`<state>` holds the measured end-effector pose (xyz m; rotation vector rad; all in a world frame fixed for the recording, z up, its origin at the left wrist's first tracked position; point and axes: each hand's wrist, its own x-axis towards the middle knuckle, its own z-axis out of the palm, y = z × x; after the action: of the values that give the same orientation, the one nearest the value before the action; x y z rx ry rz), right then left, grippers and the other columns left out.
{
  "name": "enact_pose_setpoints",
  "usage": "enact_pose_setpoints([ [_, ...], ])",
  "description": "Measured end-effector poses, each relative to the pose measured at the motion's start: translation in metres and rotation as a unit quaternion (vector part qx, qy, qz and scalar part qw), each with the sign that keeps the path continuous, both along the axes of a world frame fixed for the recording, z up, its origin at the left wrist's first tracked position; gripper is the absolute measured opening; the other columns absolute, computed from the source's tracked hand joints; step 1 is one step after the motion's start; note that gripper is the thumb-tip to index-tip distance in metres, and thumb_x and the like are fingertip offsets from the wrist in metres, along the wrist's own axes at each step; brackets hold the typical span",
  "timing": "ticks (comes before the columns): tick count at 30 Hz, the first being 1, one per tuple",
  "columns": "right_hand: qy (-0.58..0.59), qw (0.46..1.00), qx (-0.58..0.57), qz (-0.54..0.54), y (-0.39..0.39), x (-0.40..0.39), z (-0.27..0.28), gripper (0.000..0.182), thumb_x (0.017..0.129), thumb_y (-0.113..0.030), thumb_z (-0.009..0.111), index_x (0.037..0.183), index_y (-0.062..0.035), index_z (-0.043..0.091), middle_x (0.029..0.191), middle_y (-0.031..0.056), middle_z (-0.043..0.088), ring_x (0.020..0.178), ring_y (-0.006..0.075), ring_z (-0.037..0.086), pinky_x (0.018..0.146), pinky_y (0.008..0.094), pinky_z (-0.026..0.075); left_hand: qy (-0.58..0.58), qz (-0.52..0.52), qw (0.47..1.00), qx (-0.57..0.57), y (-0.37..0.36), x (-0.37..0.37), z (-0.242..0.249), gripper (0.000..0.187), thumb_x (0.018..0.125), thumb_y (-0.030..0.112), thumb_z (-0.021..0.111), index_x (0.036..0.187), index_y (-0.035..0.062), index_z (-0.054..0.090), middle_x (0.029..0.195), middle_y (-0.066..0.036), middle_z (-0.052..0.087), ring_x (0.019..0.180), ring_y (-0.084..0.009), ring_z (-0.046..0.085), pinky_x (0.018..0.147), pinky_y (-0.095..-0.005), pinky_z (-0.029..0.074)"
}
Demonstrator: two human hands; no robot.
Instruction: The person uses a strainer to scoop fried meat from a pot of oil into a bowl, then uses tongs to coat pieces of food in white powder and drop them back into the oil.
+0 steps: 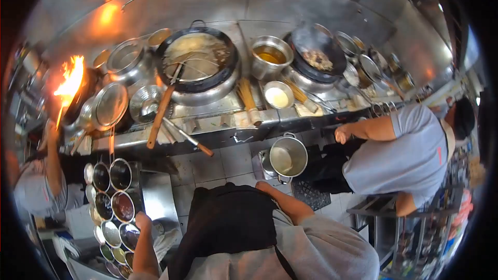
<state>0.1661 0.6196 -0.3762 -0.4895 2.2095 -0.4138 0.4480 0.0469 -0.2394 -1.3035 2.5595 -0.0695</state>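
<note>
My left hand point(142, 221) is closed at the right edge of the rows of seasoning pots, beside a pot of dark red sauce point(123, 206). What its fingers hold, if anything, is too small to make out. My right hand point(263, 186) is at the front of my black apron point(228, 223), its fingers hidden. Ahead of me, a large wok point(231, 67) of bubbling oil sits on the range. A wire strainer with a wooden handle point(162, 116) lies across it.
A tall steel pot point(288, 156) stands low in front of the range. One co-worker point(397, 148) is on the right by a smoking wok point(316, 54). Another co-worker point(39, 186) stands left, near a flaming wok point(78, 93). Bamboo brushes point(249, 101) lie on the range edge.
</note>
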Motion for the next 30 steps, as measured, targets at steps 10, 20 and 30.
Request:
enact_pose_setpoints([
  [10, 0.044, 0.981, -0.087, 0.168, 0.017, -0.01, -0.023, 0.034, 0.078, -0.034, 0.055, 0.08, -0.0033, 0.07, 0.093, 0.0228, 0.066, 0.091, 0.0394, 0.064, 0.078, 0.0452, 0.051, 0.017, 0.053, 0.997, 0.051, -0.001, 0.001, -0.007, 0.019, 0.087, 0.012, 0.052, 0.091, 0.0027, 0.069, 0.097, -0.019, 0.069, 0.091, -0.0345, 0.068, 0.075, -0.0438, 0.055],
  [20, -0.028, 0.997, -0.047, 0.047, 0.006, -0.012, 0.023, 0.036, 0.079, -0.034, 0.055, 0.084, -0.0021, 0.071, 0.092, 0.0233, 0.067, 0.088, 0.0387, 0.064, 0.076, 0.0443, 0.052, 0.006, 0.056, 0.998, 0.011, 0.015, -0.011, 0.016, 0.016, 0.086, 0.012, 0.056, 0.089, 0.0042, 0.071, 0.094, -0.016, 0.07, 0.088, -0.0298, 0.069, 0.074, -0.0393, 0.056],
  [30, 0.13, 0.957, -0.215, 0.143, 0.014, -0.003, 0.044, 0.029, 0.074, -0.033, 0.059, 0.068, -0.0048, 0.065, 0.071, 0.0219, 0.062, 0.072, 0.0357, 0.065, 0.063, 0.047, 0.05, -0.003, 0.069, 0.997, 0.031, 0.013, -0.012, 0.014, 0.016, 0.086, 0.012, 0.058, 0.091, 0.0048, 0.071, 0.097, -0.017, 0.07, 0.091, -0.0305, 0.069, 0.075, -0.0389, 0.056],
])
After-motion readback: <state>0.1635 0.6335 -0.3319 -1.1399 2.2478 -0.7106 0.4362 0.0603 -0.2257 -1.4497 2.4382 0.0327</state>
